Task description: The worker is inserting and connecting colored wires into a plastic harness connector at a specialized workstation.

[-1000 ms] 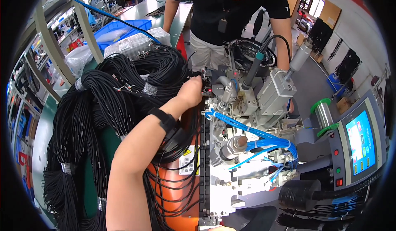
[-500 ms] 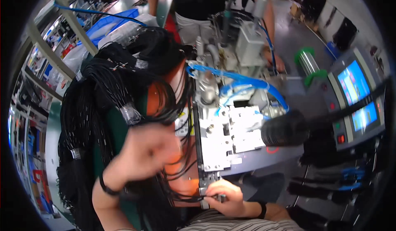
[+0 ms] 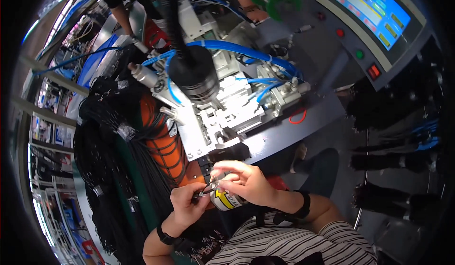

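My left hand (image 3: 189, 202) pinches a thin black cable (image 3: 203, 192), its end pointing toward my other hand. Close beside it, my right hand (image 3: 246, 183) has thumb and fingers pressed together at the cable's tip; whatever small piece lies between them is too tiny to make out. Just below the fingertips is a white container (image 3: 227, 202) with a yellow and black label, partly covered by my right hand. Beyond both hands stands a brightly lit metal machine (image 3: 237, 116) with blue air hoses (image 3: 237, 47).
Bundles of black cables (image 3: 102, 137) hang at the left beside an orange surface (image 3: 163, 153). A black lamp head (image 3: 194, 75) hangs over the machine. At upper right are a control panel with screen (image 3: 372, 9) and a green-flanged wire spool (image 3: 275, 0). Another person's hand (image 3: 256, 15) is behind the machine.
My left hand has come down and right, and now meets my right hand around the cable end. The view has turned and shifted, so the machine sits differently in it.
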Demonstrator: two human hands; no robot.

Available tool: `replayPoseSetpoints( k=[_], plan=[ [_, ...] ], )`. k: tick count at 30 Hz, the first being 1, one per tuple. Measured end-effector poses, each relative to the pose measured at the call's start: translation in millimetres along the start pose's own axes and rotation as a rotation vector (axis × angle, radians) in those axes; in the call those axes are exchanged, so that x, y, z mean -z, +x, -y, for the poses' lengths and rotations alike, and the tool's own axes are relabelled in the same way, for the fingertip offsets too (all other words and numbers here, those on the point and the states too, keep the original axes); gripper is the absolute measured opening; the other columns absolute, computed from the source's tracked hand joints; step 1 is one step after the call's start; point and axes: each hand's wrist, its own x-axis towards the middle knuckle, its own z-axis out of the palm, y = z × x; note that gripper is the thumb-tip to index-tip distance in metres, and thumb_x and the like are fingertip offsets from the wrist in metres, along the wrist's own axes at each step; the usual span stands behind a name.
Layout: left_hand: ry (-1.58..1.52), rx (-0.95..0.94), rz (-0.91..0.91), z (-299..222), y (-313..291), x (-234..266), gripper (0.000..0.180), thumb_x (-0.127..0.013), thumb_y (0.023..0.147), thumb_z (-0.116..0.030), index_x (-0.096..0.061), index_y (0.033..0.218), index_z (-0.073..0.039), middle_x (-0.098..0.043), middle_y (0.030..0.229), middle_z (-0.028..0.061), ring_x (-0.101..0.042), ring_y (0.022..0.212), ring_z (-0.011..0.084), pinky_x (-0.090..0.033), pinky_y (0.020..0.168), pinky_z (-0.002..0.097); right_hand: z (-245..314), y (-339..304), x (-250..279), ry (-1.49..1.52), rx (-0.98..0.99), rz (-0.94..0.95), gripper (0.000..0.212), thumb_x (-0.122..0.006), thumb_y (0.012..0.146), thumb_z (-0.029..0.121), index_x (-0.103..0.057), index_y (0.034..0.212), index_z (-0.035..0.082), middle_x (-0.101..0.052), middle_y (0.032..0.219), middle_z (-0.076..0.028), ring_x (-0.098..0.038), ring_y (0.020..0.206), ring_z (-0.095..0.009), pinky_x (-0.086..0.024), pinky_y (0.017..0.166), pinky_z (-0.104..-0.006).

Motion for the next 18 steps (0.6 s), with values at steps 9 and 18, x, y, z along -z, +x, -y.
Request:
replayPoseSetpoints(
  k=[9, 18],
  plan=[
    [0.055, 0.038, 0.026, 0.0, 17.0, -9.3, 0.03, -0.073, 0.071, -0.002, -0.066, 0.101, -0.002, -0.063, 0.073, 0.0094, -0.062, 0.06, 0.0216, -0.049, 0.056, 0.0307, -11.3, 12.5, 19.1, 0.04, -0.132, 0.059, 0.023, -0.058, 0.094, 0.002, -0.059, 0.116, -0.003, -0.067, 0.102, -0.008, -0.064, 0.076, -0.008, -0.048, 0.059, -0.0183],
    [0.179, -0.209, 0.037, 9.5, 23.5, -14.9, 0.045, -0.073, 0.069, -0.01, -0.062, 0.113, -0.006, -0.064, 0.076, 0.0091, -0.06, 0.06, 0.0278, -0.046, 0.053, 0.0364, -12.6, 11.0, 26.5, 0.17, -0.236, 0.014, 0.016, -0.059, 0.095, 0.004, -0.063, 0.108, -0.004, -0.067, 0.091, -0.008, -0.062, 0.068, -0.008, -0.046, 0.054, -0.0174]
  ],
)
